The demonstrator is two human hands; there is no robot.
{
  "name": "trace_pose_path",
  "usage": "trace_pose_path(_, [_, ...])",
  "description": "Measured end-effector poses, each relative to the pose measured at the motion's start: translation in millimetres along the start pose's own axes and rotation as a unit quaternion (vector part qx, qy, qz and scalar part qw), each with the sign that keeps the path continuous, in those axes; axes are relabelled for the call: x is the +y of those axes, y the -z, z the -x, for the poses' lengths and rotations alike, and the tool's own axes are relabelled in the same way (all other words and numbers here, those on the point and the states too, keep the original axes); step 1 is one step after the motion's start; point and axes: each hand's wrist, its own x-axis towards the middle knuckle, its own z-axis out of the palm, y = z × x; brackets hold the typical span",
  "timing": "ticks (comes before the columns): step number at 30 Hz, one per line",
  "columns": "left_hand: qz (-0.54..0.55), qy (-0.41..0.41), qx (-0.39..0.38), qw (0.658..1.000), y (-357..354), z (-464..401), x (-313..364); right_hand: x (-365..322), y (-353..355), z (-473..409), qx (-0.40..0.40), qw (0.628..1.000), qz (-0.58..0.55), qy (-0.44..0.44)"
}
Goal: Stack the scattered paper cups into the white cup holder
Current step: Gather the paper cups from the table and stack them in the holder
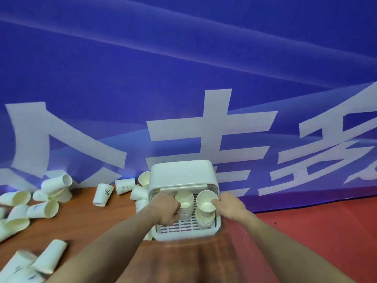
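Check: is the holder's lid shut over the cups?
No, the lid is swung up and back, leaving the stacks in the white cup holder uncovered.

White cup holder, blue banner

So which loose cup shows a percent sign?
The upside-down cup just left of the white cup holder, near the blue banner; no other shows that mark.

A dark "%" sign is printed on the side of one paper cup lying on my counter. Behind it, the blue banner carries large white Chinese characters, cut off and partly hidden, so I cannot read them surely.
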Motion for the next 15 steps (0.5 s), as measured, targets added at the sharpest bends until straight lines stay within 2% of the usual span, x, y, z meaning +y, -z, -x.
trace_pose_path(10, [0.039,0.046,-0.067,0.996,-40,23,-12,7,-42,-26,-0.031,0.996,0.075,-0.031])
trace_pose_path(15, [0.054,0.053,-0.087,0.993,-45,30,-14,11,-56,-29,-0.01,0.991,0.125,-0.055])
